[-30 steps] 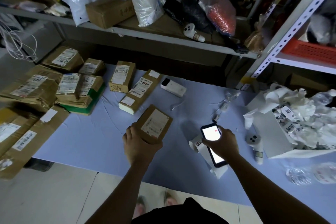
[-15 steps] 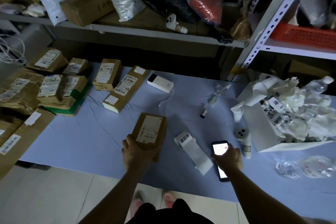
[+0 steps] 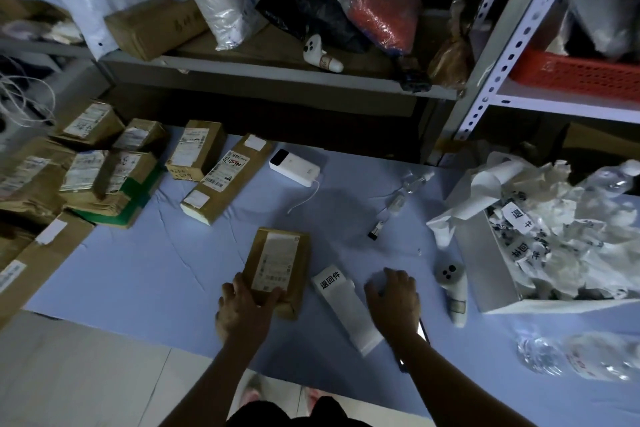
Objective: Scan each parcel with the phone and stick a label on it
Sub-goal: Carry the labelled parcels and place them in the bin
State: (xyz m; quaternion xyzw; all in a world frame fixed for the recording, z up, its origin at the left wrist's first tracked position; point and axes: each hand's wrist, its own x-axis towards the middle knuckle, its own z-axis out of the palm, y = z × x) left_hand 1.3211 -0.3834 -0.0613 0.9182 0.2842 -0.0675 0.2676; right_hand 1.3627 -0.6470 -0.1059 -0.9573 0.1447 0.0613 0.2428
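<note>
A brown cardboard parcel (image 3: 281, 262) with a white shipping label lies on the pale blue table (image 3: 156, 270). My left hand (image 3: 242, 308) grips its near end, thumb on top. To its right lies a white label strip (image 3: 341, 302) printed with black characters. Just right of the strip, my right hand (image 3: 393, 295) hovers palm down with fingers spread and loosely bent, holding nothing that I can make out. The phone (image 3: 421, 331) lies on the table under my right wrist; only its lit edge and a dark corner show.
Several labelled parcels (image 3: 194, 154) are piled at the left. A white power bank (image 3: 294, 168) with a cable lies mid-table. At the right are a white handheld device (image 3: 453, 291), a white box (image 3: 498, 291) of crumpled paper and plastic bottles (image 3: 588, 357). Loaded shelves (image 3: 277, 74) stand behind.
My right hand set the phone down near the table's front edge and moved off it towards the label strip. My left hand drew the parcel a little nearer, still gripping it.
</note>
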